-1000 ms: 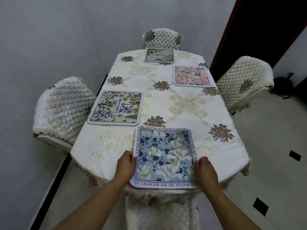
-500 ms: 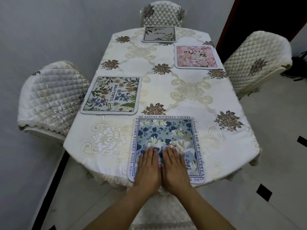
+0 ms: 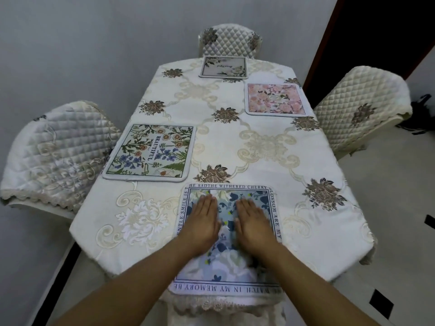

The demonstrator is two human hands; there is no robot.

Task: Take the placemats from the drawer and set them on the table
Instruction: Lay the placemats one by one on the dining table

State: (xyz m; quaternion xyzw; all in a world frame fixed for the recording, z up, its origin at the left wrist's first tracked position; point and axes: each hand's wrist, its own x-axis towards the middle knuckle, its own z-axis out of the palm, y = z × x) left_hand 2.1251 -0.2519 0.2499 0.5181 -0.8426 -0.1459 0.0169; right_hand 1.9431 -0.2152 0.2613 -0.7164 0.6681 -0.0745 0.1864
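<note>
A blue floral placemat (image 3: 226, 267) with a lettered border lies flat at the table's near edge. My left hand (image 3: 202, 222) and my right hand (image 3: 253, 223) rest palm down on its upper half, fingers together and pointing away, a small gap between them. Neither hand grips anything. A green and blue floral placemat (image 3: 150, 152) marked BEAUTIFUL lies on the left side. On the right far side lies a pink floral placemat (image 3: 275, 99). A pale grey placemat (image 3: 223, 67) sits at the far end.
The table (image 3: 235, 142) wears a cream embroidered cloth. Quilted covered chairs stand at the left (image 3: 54, 156), the far end (image 3: 229, 41) and the right (image 3: 360, 109). A grey wall runs along the left. A dark doorway (image 3: 376, 31) is at the back right.
My hands let go of the blue placemat's side edges and moved onto its top. They have since slid farther up the mat and apart.
</note>
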